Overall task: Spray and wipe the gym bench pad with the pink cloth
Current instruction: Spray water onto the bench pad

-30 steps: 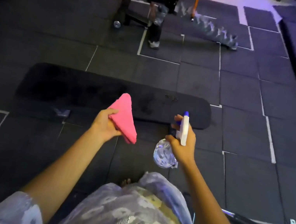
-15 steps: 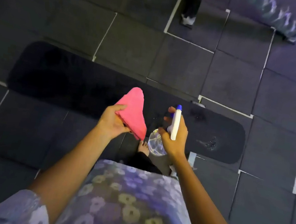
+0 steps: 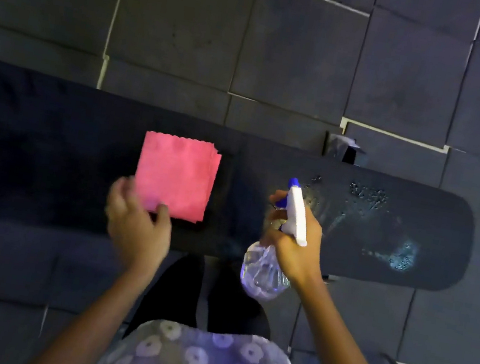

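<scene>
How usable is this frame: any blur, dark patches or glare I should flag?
Head view: dim overall; the left hand is motion-blurred at the pink cloth corner, while the right hand and spray bottle are sharp; the bench pad sinks into darkness at its left end; wet droplets glint near its right end.

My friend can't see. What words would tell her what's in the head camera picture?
A right hand holds a spray bottle over a dark gym bench pad wet with droplets, while the left hand touches a folded pink cloth lying on it.
</scene>
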Tool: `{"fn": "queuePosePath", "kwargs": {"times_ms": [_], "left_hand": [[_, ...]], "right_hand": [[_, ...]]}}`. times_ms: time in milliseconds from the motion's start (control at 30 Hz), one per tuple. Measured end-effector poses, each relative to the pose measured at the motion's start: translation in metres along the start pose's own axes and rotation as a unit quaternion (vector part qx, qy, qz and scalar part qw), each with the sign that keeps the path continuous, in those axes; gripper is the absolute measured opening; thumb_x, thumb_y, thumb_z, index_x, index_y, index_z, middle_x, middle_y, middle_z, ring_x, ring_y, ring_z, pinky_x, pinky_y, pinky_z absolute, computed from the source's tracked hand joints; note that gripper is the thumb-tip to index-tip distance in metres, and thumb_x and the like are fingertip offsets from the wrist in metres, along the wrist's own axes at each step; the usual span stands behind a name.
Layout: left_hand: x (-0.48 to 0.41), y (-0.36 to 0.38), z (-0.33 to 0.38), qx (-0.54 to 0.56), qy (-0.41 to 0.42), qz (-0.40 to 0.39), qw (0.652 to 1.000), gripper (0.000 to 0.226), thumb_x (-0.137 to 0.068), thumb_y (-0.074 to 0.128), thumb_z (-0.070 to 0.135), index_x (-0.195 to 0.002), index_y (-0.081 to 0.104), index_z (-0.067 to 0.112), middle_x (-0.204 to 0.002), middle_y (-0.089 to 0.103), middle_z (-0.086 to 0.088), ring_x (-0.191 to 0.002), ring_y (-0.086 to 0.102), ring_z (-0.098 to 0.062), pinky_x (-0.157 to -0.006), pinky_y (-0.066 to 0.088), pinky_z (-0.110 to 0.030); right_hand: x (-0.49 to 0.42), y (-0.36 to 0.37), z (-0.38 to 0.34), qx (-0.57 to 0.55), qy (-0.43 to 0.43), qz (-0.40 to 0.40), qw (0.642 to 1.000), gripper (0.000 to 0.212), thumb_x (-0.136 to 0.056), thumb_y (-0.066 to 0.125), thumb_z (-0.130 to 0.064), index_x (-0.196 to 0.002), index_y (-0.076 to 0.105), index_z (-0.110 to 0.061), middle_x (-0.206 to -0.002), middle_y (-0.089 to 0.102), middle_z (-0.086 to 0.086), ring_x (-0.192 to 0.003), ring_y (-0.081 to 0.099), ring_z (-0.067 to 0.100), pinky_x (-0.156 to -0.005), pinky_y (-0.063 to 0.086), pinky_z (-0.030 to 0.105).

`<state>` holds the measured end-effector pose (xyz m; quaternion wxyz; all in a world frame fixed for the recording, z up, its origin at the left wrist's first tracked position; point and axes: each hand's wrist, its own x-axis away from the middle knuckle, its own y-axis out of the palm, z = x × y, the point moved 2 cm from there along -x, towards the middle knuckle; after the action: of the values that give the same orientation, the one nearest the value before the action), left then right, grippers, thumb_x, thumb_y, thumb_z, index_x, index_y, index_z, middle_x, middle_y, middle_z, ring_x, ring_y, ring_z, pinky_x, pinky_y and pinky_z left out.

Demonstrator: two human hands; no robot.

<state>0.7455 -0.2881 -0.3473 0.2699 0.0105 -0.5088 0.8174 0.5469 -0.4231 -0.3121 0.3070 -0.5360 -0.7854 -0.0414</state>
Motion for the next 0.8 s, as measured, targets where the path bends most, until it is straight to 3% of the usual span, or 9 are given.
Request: {"fn": "queuePosePath", "kwargs": {"times_ms": [67,167,267,400,500,667,733,800], "left_hand": [[0.011,0.02,0.013,-0.058,0.214,-0.081,0.972,0.056,-0.086,0.053,0.021,-0.138,0.044,0.005,-0.151,0.034,-0.015,-0.139,0.031,-0.03,-0.115,0.019,-0.05],[0.014,0.057,0.041,-0.151,0.361,-0.184,0.902,0.058,-0.093,0.047,0.026,-0.146,0.031,0.01,-0.158,0.019,-0.008,-0.146,0.015,-0.023,-0.117,0.0,-0.046],[0.005,0.088,0.065,-0.221,0.408,-0.206,0.862,0.063,-0.095,0.041,0.033,-0.15,0.019,0.011,-0.159,0.01,-0.008,-0.147,0.009,-0.023,-0.119,0.003,-0.044],[-0.003,0.117,0.079,-0.274,0.441,-0.231,0.823,0.065,-0.096,0.036,0.037,-0.151,0.013,0.01,-0.16,0.003,-0.01,-0.148,0.004,-0.023,-0.12,0.007,-0.043],[0.003,0.128,0.085,-0.26,0.46,-0.234,0.816,0.065,-0.095,0.037,0.034,-0.15,0.015,0.008,-0.16,0.004,-0.01,-0.148,0.004,-0.024,-0.12,0.011,-0.043],[0.037,0.154,0.114,-0.236,0.457,-0.261,0.817,0.067,-0.095,0.04,0.038,-0.15,0.016,0.007,-0.159,0.006,-0.015,-0.147,0.004,-0.028,-0.119,0.013,-0.046],[0.059,0.173,0.136,-0.237,0.494,-0.275,0.79,0.064,-0.095,0.038,0.037,-0.15,0.02,0.01,-0.159,0.006,-0.012,-0.147,0.004,-0.026,-0.119,0.013,-0.046],[0.082,0.198,0.163,-0.226,0.533,-0.302,0.758,0.062,-0.095,0.037,0.035,-0.151,0.018,0.014,-0.16,0.004,-0.009,-0.148,0.002,-0.024,-0.119,0.01,-0.045]], "right_hand": [[-0.004,0.007,0.009,-0.034,0.049,-0.016,0.998,0.044,-0.054,0.053,-0.001,-0.094,0.067,-0.014,-0.067,0.062,-0.007,-0.052,0.054,0.017,-0.049,0.049,0.031],[-0.015,0.011,0.016,-0.032,0.116,-0.038,0.992,0.029,-0.049,0.056,-0.001,-0.077,0.065,-0.003,-0.054,0.06,-0.002,-0.038,0.047,0.024,-0.04,0.04,0.027],[-0.026,0.007,0.02,-0.016,0.162,-0.032,0.986,0.02,-0.048,0.054,-0.001,-0.066,0.061,0.002,-0.06,0.06,0.012,-0.039,0.047,0.028,-0.039,0.041,0.03],[-0.044,-0.007,0.031,0.021,0.231,0.017,0.973,0.013,-0.044,0.049,-0.006,-0.046,0.062,-0.006,-0.048,0.057,0.012,-0.04,0.049,0.027,-0.041,0.042,0.029],[-0.055,-0.023,0.036,0.037,0.254,0.035,0.966,0.013,-0.041,0.05,-0.008,-0.048,0.059,-0.003,-0.046,0.055,0.012,-0.035,0.049,0.026,-0.041,0.043,0.028],[-0.069,-0.08,0.047,-0.01,0.232,0.111,0.966,0.017,-0.043,0.051,-0.01,-0.048,0.066,-0.015,-0.044,0.052,0.006,-0.038,0.046,0.023,-0.04,0.041,0.026],[-0.073,-0.117,0.054,-0.038,0.238,0.159,0.957,0.035,-0.041,0.051,-0.008,-0.058,0.072,-0.03,-0.044,0.05,0.007,-0.035,0.044,0.022,-0.041,0.04,0.028],[-0.075,-0.158,0.06,-0.057,0.237,0.204,0.948,0.039,-0.044,0.05,-0.007,-0.057,0.071,-0.037,-0.046,0.049,0.007,-0.032,0.042,0.02,-0.041,0.039,0.027]]}}
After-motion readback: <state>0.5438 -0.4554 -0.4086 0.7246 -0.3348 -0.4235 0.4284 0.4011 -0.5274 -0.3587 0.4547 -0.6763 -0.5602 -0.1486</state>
